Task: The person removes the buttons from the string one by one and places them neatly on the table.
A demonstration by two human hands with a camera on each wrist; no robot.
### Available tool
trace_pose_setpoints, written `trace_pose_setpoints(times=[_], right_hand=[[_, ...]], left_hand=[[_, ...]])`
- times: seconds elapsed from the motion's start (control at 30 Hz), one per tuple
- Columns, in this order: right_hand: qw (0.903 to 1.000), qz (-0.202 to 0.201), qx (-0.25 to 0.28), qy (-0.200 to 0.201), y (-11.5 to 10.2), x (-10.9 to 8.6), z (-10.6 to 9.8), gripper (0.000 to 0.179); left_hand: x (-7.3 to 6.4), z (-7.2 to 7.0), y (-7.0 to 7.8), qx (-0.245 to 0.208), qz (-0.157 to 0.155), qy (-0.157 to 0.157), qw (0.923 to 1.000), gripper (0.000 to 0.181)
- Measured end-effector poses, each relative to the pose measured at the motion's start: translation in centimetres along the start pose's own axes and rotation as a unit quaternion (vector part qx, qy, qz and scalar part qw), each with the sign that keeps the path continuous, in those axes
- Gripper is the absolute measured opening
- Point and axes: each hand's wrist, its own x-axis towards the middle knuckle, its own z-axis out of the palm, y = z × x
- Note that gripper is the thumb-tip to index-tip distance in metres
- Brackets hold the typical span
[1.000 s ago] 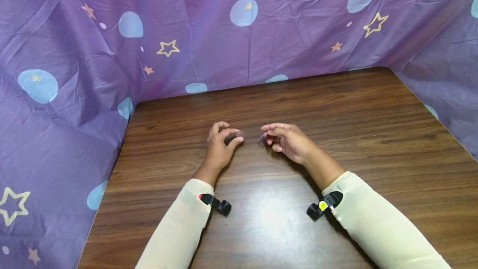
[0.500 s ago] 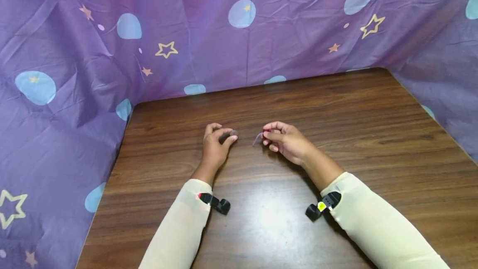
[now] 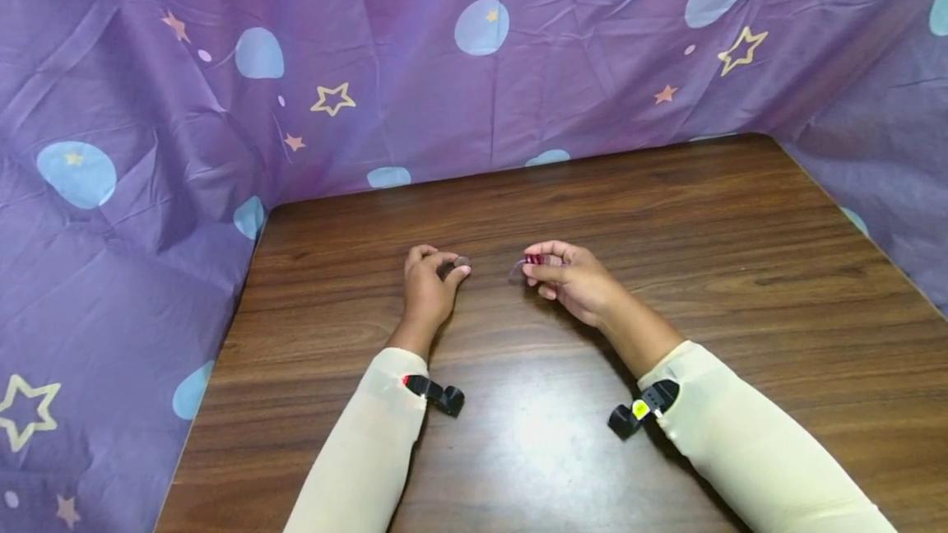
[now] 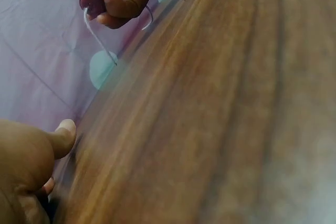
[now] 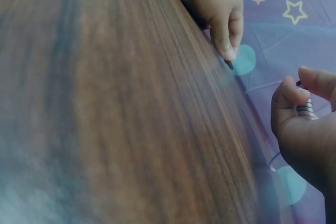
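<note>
Between thumb and forefinger, my left hand (image 3: 429, 290) pinches a small, dark, flat round piece (image 3: 462, 262). Its thin edge shows below the fingertips in the right wrist view. Opposite it, my right hand (image 3: 573, 280) grips a short row of dark red and greyish bead-like pieces (image 3: 535, 259) on a string. Fingers cover much of that row. A pale lilac string (image 4: 94, 34) hangs from a dark red piece (image 4: 93, 3) in the left wrist view. Grey banding (image 5: 305, 109) shows between the right fingers in the right wrist view. The hands are apart, above the table.
The brown wood-grain table (image 3: 355, 270) reaches back to a purple curtain (image 3: 415, 89) printed with stars and pale blue spots. Black wrist cameras, one on the left sleeve (image 3: 444, 400) and one on the right sleeve (image 3: 625, 419), stick out inward.
My left hand has moved slightly left, away from the right hand, with the round piece. The right fingers have shifted on the row, and its dark red part now shows more.
</note>
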Motion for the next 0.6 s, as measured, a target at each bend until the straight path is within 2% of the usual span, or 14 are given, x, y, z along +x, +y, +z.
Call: trace_pose_setpoints(times=[0.23, 0.6], right_hand=[[0.9999, 0.008, -0.008, 0.007, 0.00, 0.07, 0.01, 0.011], [0.9998, 0.001, -0.020, 0.010, -0.08, -0.05, 0.09, 0.019]], left_hand=[[0.24, 0.46, -0.11, 0.011, -0.001, 0.014, 0.9998, 0.029], [0.33, 0.70, 0.24, 0.027, 0.005, 0.032, 0.9991, 0.029]])
